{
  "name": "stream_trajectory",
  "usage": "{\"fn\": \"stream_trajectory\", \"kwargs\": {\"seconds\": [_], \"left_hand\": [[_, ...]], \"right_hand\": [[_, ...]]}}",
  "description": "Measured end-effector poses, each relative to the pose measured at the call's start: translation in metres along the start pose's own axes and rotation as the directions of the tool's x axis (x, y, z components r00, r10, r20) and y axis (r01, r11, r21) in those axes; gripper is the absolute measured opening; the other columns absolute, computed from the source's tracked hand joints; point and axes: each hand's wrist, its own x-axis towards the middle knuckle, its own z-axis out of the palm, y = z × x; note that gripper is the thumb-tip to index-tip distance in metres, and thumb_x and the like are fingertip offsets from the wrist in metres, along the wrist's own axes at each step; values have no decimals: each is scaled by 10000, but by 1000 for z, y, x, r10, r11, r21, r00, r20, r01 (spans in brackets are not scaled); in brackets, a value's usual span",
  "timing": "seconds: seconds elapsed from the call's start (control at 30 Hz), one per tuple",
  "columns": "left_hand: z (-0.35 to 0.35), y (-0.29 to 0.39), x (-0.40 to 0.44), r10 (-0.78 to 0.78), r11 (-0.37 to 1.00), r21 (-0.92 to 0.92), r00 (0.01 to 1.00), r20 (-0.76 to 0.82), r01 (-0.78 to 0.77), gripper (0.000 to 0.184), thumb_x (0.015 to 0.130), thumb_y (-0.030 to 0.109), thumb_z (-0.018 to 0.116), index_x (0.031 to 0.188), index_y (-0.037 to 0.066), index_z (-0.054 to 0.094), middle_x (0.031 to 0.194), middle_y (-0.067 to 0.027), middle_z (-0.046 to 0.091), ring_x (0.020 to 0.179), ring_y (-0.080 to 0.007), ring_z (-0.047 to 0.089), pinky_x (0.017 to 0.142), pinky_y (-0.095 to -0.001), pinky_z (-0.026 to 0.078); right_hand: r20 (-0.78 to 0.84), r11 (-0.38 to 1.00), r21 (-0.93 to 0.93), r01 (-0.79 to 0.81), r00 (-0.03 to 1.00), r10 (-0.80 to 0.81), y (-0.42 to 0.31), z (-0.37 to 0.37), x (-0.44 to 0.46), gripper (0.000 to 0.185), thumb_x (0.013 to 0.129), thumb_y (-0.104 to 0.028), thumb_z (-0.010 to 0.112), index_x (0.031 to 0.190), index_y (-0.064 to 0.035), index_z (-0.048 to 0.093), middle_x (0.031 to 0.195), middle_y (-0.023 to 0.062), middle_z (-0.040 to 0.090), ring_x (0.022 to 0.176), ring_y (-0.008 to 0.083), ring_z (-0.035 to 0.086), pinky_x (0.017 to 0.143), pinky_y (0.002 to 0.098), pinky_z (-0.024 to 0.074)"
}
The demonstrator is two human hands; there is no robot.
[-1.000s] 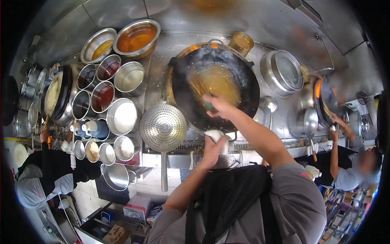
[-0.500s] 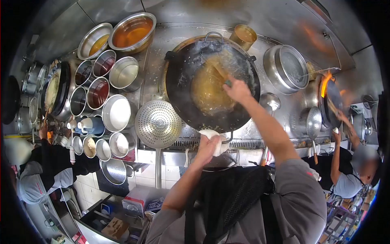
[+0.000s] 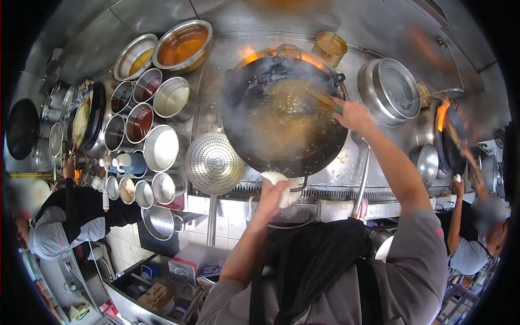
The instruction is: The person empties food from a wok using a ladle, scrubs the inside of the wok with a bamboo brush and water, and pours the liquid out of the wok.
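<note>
In front of me, a large black wok holds cloudy, steaming liquid. My right hand is closed around a bamboo wok brush with a green band. The brush's bristles angle into the wok near its right side; steam blurs their tips. On the near side, my left hand grips a folded white cloth beside the wok's near loop handle. The cloth covers part of that handle. Flames show behind the wok's far rim.
Left of the wok lies a perforated strainer, near several metal pots of sauces and powders. Two bowls of orange liquid stand behind them. A tin and a lidded pot sit at right. Co-workers occupy both sides.
My right hand and the brush have moved from the wok's middle toward its right rim. Flames have appeared behind the wok, and the liquid looks more spread out. My left hand keeps the cloth.
</note>
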Motion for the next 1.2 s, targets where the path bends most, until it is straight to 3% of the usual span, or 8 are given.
{"fn": "stream_trajectory", "kwargs": {"seconds": [0.07,0.13,0.2,0.37,0.6,0.73,0.9,1.2], "left_hand": [[-2,-3,3,-4,1000,3,998,-63,4,510,868,32,627,1338,5,431,1183,-140,612,980,-230,673,755,-366,603],[-1,-3,3,-2,999,37,991,-134,7,526,863,47,642,1342,5,428,1182,-148,612,986,-239,674,754,-367,602],[-3,-1,3,-7,1000,24,992,-128,10,543,864,40,638,1359,14,416,1175,-155,615,1004,-259,685,777,-394,620],[8,11,0,-4,1000,-10,991,-132,2,509,877,-10,603,1353,15,425,1146,-148,635,964,-272,714,803,-418,640],[33,-5,-8,305,952,56,905,-297,-302,401,908,15,611,1280,13,463,1110,-145,643,937,-271,715,778,-410,637],[13,-12,4,212,977,80,957,-196,-200,405,875,7,606,1259,17,479,1089,-145,645,915,-267,712,754,-392,629],[22,4,1,61,998,-7,982,-177,-64,359,865,0,596,1211,16,501,1031,-137,660,894,-260,716,733,-391,632],[21,10,-14,39,995,-82,993,-114,-49,531,909,13,640,1369,27,376,1224,-129,574,1094,-230,632,898,-371,586]], "right_hand": [[-160,978,126,166,976,-145,7,61,69,625,911,-354,688,1488,-154,552,951,270,738,888,286,760,833,452,600],[171,824,549,-141,984,54,-60,34,50,714,900,-388,714,1526,-111,511,817,223,729,625,256,719,622,402,595],[183,642,756,-132,983,-13,-85,53,42,733,913,-369,718,1542,-76,482,723,152,697,456,215,614,457,358,516],[242,537,833,-132,960,-138,-134,71,7,707,932,-315,716,1548,-70,472,704,88,669,462,164,597,424,324,470],[370,776,631,12,874,-315,-81,44,-67,694,896,-382,727,1508,-115,538,911,154,741,588,234,683,546,353,561],[250,936,139,322,903,-348,9,28,-64,630,844,-433,714,1416,-180,636,1192,214,727,1031,387,723,959,443,565],[20,962,150,226,973,-231,-25,34,-13,573,865,-410,686,1381,-163,645,1158,241,726,1056,432,704,988,487,552],[208,992,19,123,970,-124,-68,48,-93,591,935,-402,684,1471,-218,516,1113,265,720,1048,449,703,922,539,567]]}}
